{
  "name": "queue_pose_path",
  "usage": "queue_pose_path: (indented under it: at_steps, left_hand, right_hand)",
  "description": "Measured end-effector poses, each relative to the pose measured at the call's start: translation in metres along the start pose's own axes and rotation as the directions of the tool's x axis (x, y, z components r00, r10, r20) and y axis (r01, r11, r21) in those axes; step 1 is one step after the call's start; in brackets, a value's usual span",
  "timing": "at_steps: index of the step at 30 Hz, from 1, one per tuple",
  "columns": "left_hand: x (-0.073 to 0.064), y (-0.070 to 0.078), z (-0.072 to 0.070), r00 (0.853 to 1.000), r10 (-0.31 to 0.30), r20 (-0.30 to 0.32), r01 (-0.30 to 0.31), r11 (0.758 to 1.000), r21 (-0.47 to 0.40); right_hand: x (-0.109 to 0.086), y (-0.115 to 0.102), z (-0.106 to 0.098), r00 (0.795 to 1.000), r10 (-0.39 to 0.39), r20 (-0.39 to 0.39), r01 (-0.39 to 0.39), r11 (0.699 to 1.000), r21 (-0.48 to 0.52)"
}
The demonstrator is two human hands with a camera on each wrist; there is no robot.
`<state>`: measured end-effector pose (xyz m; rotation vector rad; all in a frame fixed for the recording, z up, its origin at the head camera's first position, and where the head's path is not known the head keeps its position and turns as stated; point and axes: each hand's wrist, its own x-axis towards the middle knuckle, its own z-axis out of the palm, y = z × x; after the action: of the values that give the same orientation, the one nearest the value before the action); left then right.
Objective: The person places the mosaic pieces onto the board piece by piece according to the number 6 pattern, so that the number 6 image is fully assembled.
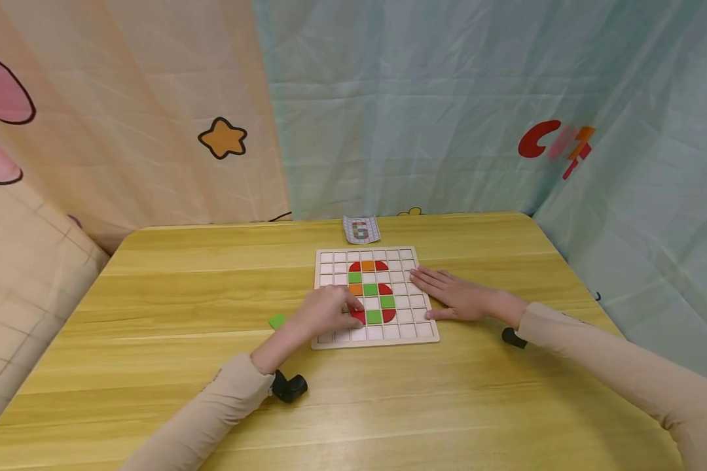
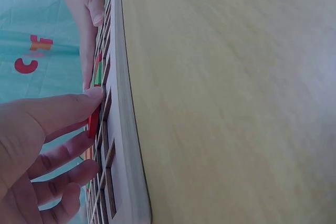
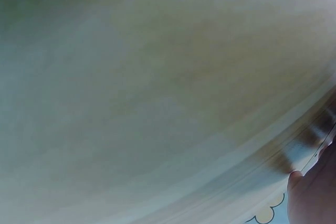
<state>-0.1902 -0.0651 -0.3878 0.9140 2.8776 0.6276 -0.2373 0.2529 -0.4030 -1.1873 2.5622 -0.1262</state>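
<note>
My left hand (image 1: 328,310) is over the lower left of a white wooden grid board (image 1: 408,330). Its thumb and fingers pinch a red round-cornered tile (image 2: 94,123), which is tilted at the cells in the left wrist view. Red, orange and green tiles (image 1: 370,289) form a curved figure in the middle of the board. Flat along the board's right edge rests my right hand (image 1: 462,297), fingers straight and thumb spread. Only part of that hand shows in the right wrist view.
One loose green tile (image 1: 277,321) lies on the wooden table (image 1: 212,275), left of the board. Behind the board is a small paper card (image 1: 361,229) printed with a coloured grid figure. Patterned curtains (image 1: 400,131) hang around the table's back and sides.
</note>
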Motion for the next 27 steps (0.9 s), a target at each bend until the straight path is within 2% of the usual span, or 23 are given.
queue_pose_path:
  at_steps: [21,27]
  left_hand:
    - [-0.0011,0.0026,-0.0003,1.0,0.003,0.002,-0.003,1.0,0.006]
    - [-0.0033,0.0013,0.0009,0.999,0.024,-0.031,-0.024,1.0,0.015]
  right_hand:
    - [-0.0014,-0.0004,-0.0007,1.0,0.003,0.0,-0.003,1.0,-0.011]
    - [-0.0007,0.0004,0.0002,1.0,0.001,-0.007,-0.001,1.0,-0.013]
